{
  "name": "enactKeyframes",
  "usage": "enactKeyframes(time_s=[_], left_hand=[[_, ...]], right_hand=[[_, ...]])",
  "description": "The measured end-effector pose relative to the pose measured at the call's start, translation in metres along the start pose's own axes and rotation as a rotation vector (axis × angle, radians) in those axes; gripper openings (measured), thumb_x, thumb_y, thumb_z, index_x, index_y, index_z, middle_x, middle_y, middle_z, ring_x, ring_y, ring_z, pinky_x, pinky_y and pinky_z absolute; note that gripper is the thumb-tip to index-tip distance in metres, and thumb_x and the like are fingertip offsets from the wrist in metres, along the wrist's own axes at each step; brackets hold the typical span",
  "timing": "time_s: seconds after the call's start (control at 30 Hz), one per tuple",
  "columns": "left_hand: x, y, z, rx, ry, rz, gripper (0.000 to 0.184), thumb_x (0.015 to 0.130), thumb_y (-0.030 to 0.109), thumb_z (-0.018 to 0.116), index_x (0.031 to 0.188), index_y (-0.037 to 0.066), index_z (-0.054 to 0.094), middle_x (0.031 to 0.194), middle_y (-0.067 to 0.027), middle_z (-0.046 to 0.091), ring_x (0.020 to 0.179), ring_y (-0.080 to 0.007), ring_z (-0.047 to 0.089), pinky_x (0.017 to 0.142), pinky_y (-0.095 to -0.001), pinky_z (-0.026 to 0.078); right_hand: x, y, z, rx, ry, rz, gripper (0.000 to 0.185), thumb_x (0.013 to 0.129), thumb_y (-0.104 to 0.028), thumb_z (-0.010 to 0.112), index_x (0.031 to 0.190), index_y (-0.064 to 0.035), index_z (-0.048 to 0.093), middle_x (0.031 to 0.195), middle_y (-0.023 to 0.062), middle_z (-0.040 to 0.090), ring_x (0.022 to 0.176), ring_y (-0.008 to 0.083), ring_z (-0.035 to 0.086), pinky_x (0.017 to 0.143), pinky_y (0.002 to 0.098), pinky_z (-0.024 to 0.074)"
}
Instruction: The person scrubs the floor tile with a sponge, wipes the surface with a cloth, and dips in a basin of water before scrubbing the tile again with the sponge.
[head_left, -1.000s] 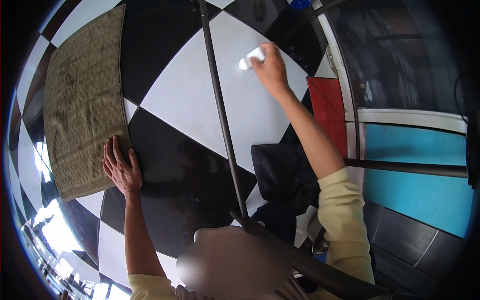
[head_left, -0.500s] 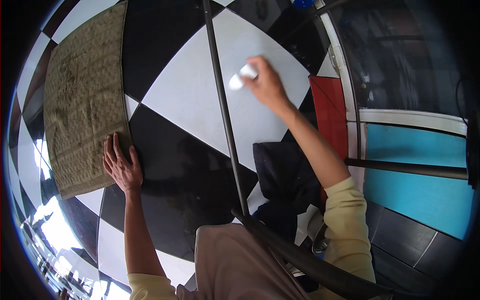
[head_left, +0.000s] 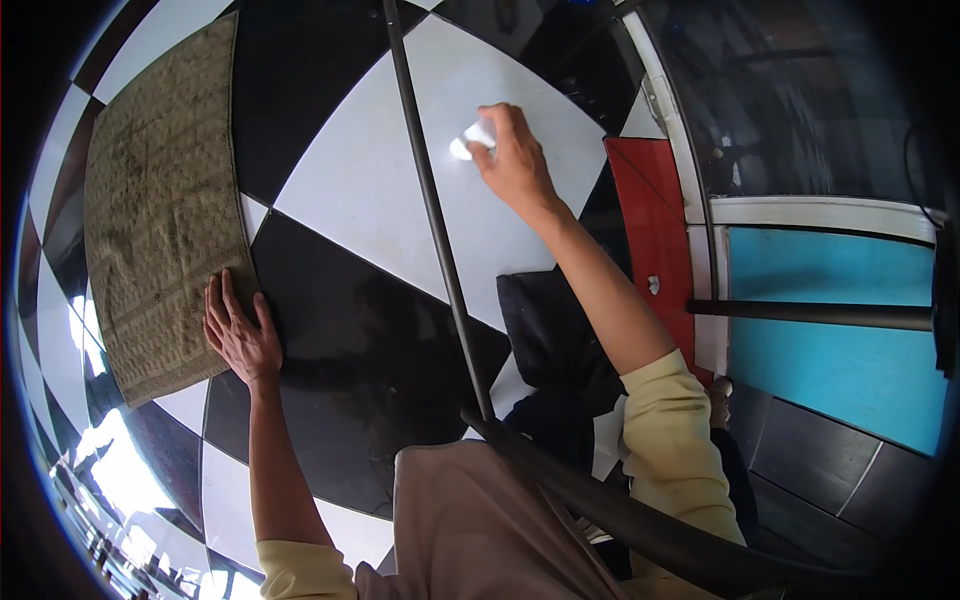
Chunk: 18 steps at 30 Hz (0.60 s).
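My feed is mostly black-and-white tiles point(head_left: 350, 200), with a slim dark pole point(head_left: 430, 190) slanting across it; I place everything by that pole. Well to its left I see a brown textured mat point(head_left: 165, 200) on the tiles. Far to its right is a bright blue panel point(head_left: 830, 380), and between that and the pole, a red panel point(head_left: 650, 210). Just right of the pole's lower half I make out dark cloth point(head_left: 550, 330). The hands are well apart, on opposite sides of the pole. Left of it, the left hand point(head_left: 243, 335) lies spread, fingers on the mat's edge nearest the pole. To its right, the right hand point(head_left: 515, 165) pinches a small white object point(head_left: 483, 131) near the pole's upper half. I cannot tell whether that object touches the tile.
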<state>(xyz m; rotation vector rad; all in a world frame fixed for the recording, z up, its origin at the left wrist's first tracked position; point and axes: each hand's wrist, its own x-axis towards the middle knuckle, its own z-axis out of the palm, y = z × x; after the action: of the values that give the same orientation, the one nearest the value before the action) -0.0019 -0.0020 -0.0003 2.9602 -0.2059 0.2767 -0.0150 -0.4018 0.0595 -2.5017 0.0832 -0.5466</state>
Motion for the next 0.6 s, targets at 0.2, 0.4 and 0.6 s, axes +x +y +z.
enactKeyframes(time_s=[0.2,0.4,0.6], left_hand=[[0.001,0.000,0.000,0.013,0.016,0.020,0.057,0.096,0.038,0.049,0.148,0.019,0.037,0.151,-0.0075,0.037,0.140,-0.0263,0.033,0.116,-0.0453,0.019],[0.000,0.003,-0.004,0.007,-0.014,-0.002,0.057,0.096,0.039,0.049,0.148,0.019,0.036,0.151,-0.0079,0.036,0.141,-0.0262,0.032,0.116,-0.0452,0.019],[0.000,0.000,0.000,0.009,0.005,0.002,0.057,0.096,0.039,0.049,0.148,0.019,0.036,0.151,-0.0079,0.036,0.141,-0.0261,0.032,0.116,-0.0454,0.019]], right_hand=[[-0.006,0.000,0.003,-0.009,0.037,0.019,0.044,0.076,0.002,0.071,0.111,-0.0034,0.046,0.103,0.0212,0.054,0.095,0.0416,0.060,0.079,0.0451,0.0516],[-0.016,-0.020,0.005,0.036,-0.042,0.029,0.044,0.077,0.002,0.070,0.113,-0.0030,0.045,0.106,0.0209,0.054,0.097,0.0421,0.059,0.081,0.0455,0.0512],[-0.013,-0.005,0.011,0.014,0.058,0.024,0.043,0.077,0.000,0.070,0.112,-0.0037,0.046,0.108,0.0200,0.055,0.099,0.0416,0.058,0.082,0.0460,0.0501]])
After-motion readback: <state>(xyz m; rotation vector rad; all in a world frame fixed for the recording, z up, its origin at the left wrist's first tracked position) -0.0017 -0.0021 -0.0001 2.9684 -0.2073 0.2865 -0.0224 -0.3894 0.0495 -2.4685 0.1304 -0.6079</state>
